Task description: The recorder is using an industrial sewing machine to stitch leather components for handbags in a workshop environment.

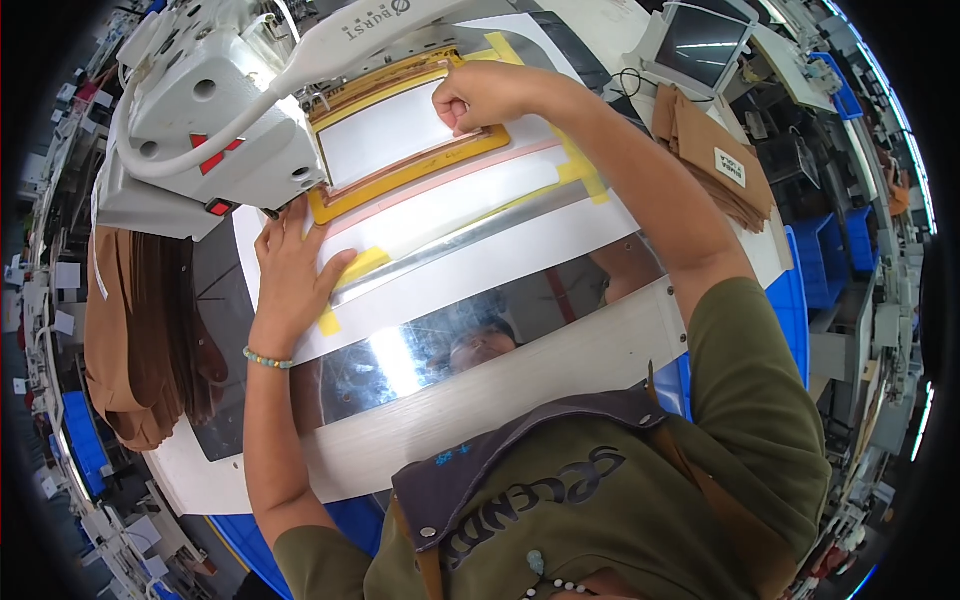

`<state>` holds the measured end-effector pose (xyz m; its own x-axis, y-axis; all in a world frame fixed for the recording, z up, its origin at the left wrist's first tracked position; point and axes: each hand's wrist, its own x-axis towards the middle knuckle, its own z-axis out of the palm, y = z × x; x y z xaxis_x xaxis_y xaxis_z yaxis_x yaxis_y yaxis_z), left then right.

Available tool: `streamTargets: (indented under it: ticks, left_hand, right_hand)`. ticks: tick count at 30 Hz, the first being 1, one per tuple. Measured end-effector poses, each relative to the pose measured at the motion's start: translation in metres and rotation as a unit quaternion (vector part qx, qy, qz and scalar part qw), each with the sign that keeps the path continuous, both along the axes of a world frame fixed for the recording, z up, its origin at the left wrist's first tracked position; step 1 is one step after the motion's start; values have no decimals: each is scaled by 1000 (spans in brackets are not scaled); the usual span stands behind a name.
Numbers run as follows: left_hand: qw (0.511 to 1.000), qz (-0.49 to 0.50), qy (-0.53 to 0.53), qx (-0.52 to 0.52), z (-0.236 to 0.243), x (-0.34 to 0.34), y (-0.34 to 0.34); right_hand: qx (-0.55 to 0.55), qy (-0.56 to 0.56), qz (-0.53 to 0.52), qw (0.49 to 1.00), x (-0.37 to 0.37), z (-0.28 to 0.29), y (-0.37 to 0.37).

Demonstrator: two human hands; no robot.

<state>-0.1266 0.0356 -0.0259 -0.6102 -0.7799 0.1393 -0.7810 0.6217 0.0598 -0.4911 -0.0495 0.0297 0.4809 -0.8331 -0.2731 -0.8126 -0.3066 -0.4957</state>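
Fingers pinch yellow frame — lying crosswise

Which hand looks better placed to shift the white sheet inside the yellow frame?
Probably the right hand: its fingertips already press the white rectangular sheet inside the yellow rectangular frame. The left hand lies flat outside the frame's lower left corner.
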Motion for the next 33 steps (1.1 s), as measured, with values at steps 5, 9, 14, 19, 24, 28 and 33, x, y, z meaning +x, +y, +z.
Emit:
streamTargets:
  ticks: [5, 9, 14, 19, 24, 28, 33]
  left_hand:
    - [1000, 1, -11, 5, -2, 0, 0]
    - [1000, -3, 4, -19, -6, 1, 0]
    - [999, -4, 21, -25, -11, 1, -2]
    - [999, -9, 37, -11, -9, 3, 1]
    - [999, -17, 31, -3, -8, 5, 0]
    - [996, 17, 84, -22, 15, 56, -3]
    - [938, 158, -16, -307, 77, 202, -43]
  right_hand:
    - [-25, 98, 41, 994, 3, -4, 1]
    - [-199, 202, 56, 957, 4, -13, -5]
    - [-239, -23, 56, 969, 29, -20, -26]
    - [91, -271, 23, 958, 110, -48, -13]
    - [-53, -270, 28, 961, 122, -52, -2]
    - [-353, -383, -126, 844, 20, -30, 0]
    - [-645, -102, -465, 597, -191, -10, 8]
